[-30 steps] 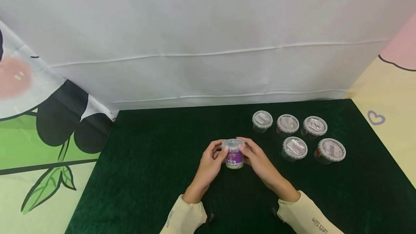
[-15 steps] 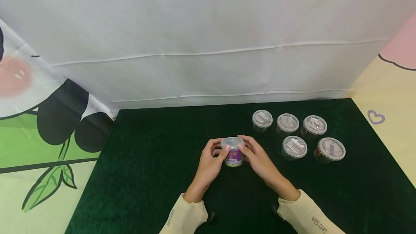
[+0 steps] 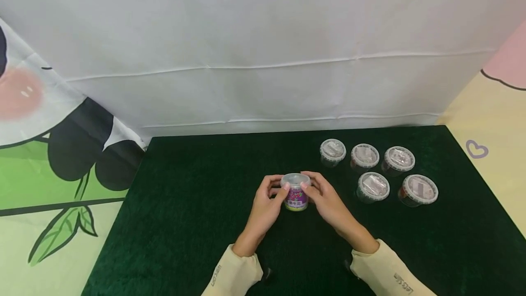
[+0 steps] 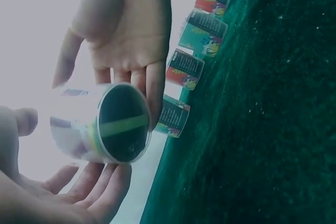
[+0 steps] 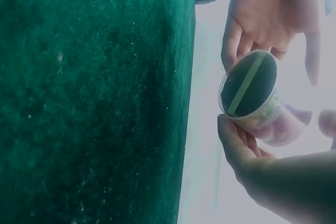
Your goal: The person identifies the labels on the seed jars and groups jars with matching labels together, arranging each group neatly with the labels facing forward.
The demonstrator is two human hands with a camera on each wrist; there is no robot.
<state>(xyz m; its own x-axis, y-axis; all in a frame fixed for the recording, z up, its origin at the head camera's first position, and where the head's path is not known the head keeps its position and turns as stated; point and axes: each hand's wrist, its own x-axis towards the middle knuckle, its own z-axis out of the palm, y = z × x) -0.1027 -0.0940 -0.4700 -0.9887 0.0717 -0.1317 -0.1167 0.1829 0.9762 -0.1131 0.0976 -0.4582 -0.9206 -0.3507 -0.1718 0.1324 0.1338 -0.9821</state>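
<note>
My left hand (image 3: pixel 265 204) and right hand (image 3: pixel 333 207) hold a small clear plastic tub (image 3: pixel 296 199) between them, thumbs on the near side and fingers around its far sides. Its purple label bears flowers and Chinese characters, with a yellow-green band at the bottom. The top is pale and translucent. In the left wrist view, the tub's round base (image 4: pixel 123 124) faces the camera, dark with a light green stripe across it. The same tub (image 5: pixel 249 85) shows its underside in the right wrist view, raised off the table with both sets of fingers at its sides.
Several similar lidded tubs stand in two rows to the right, the nearest being a front-row tub (image 3: pixel 373 187). Another front-row tub (image 3: pixel 418 190) is farther right. Dark green cloth (image 3: pixel 197 214) covers the table. A white curtain (image 3: pixel 246 99) hangs behind it.
The tub has turned slightly in my hands, so more of the label's writing faces me. It is also a little higher than a second ago. The other tubs stay in place.
</note>
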